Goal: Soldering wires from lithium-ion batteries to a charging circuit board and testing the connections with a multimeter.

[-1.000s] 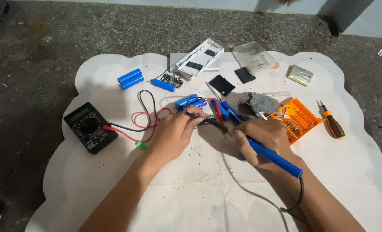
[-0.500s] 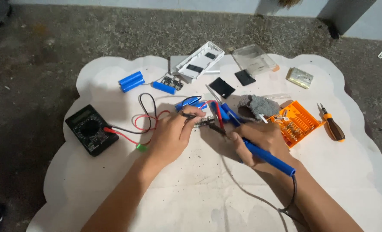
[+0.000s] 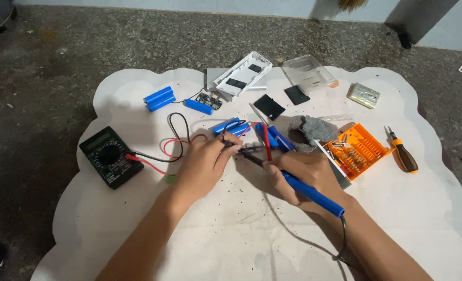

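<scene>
both hands barely shifted: right hand (image 3: 306, 174) grips soldering iron (image 3: 306, 190), left hand (image 3: 205, 164) pinches wire (image 3: 230, 141).

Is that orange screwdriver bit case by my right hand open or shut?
Open. The orange bit case lies flat on the white mat beside the right hand, its rows of metal bits exposed and a clear lid lying along its near edge.
</scene>
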